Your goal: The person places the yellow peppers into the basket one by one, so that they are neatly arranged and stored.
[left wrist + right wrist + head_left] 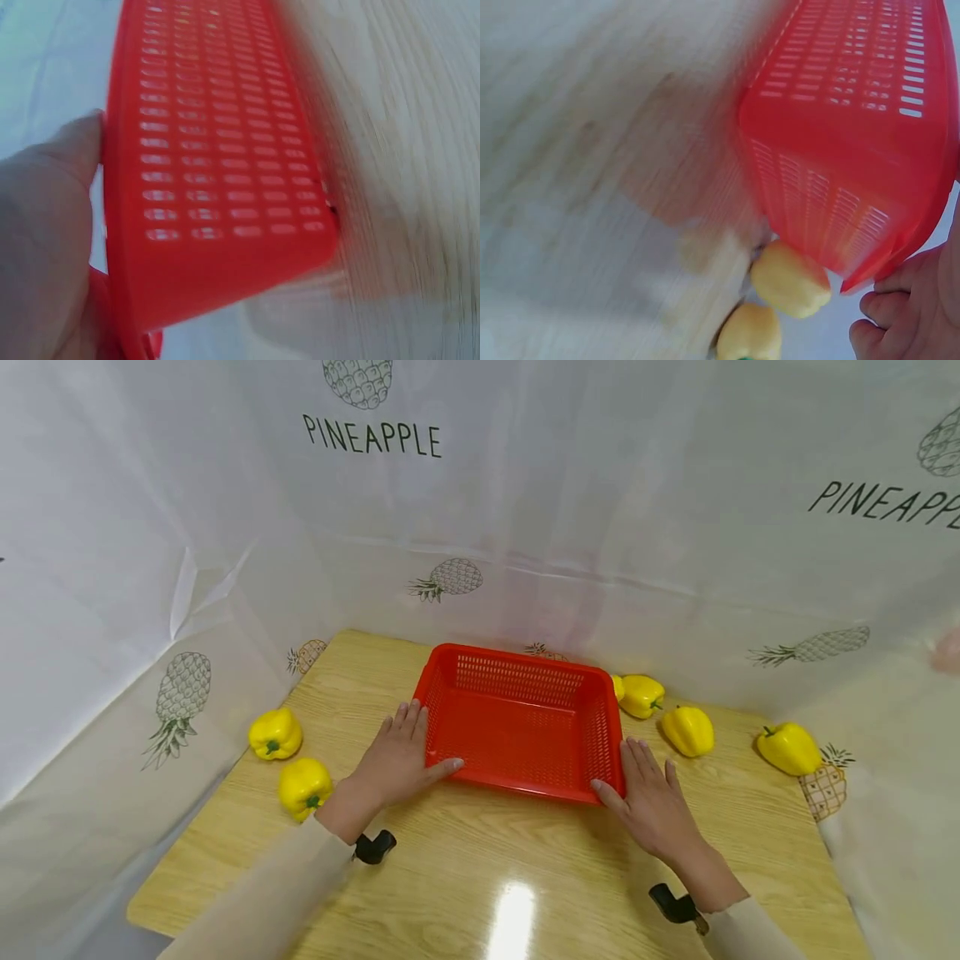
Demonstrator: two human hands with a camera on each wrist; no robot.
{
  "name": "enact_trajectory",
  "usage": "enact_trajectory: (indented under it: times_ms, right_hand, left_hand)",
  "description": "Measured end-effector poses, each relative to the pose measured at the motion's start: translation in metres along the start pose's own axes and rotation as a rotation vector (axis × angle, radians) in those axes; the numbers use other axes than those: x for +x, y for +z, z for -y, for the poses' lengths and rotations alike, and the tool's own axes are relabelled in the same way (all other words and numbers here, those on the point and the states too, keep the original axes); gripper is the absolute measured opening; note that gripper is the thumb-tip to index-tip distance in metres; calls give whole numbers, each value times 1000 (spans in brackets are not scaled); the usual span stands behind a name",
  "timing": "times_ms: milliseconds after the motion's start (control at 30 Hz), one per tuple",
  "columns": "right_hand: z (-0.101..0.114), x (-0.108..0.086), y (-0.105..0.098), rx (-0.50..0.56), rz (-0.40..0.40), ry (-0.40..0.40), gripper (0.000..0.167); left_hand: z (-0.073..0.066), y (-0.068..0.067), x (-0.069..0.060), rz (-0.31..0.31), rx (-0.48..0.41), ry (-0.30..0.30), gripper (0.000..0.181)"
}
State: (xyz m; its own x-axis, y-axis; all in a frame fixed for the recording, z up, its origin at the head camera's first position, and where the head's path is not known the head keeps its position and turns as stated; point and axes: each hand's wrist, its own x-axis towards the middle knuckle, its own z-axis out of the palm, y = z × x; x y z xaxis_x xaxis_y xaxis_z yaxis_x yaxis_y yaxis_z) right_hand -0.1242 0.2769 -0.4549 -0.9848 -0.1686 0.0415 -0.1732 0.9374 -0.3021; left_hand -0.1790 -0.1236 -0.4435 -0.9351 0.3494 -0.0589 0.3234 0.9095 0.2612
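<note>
A red plastic basket [517, 731] with slotted walls sits on the table between both hands. My left hand [393, 760] touches its near left corner, fingers stretched along the left side and thumb on the front rim. At the opposite near corner, my right hand [652, 797] lies against the right side with fingers extended, its thumb at the front rim. The left wrist view shows the basket's slotted front wall [217, 150] close up. In the right wrist view, fingers [889, 330] touch the basket's rim from outside.
Two yellow bell peppers, one upper [275, 733] and one lower [304, 787], sit left of the basket. Several more lie on the right, including a middle pepper [688, 731] and a far-right one [789, 748]. A pineapple-print curtain [525, 510] hangs around the wooden table [450, 877].
</note>
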Motion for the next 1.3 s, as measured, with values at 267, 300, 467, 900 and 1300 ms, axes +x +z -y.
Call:
enact_trajectory:
  times_ms: [267, 300, 467, 900, 1300]
  right_hand:
    - [-3, -22, 0, 14, -3, 18, 93]
    - [-2, -22, 1, 17, -6, 20, 92]
    - [1, -18, 8, 35, -19, 11, 91]
    - [9, -15, 16, -2, -58, 14, 91]
    - [15, -19, 17, -46, -63, 17, 92]
  left_hand:
    - [-10, -6, -7, 20, 9, 18, 113]
    - [-7, -7, -6, 12, 2, 27, 113]
    - [17, -5, 1, 9, -45, 76, 121]
    - [33, -15, 5, 70, 23, 113, 127]
    - [40, -17, 2, 93, 34, 117, 133]
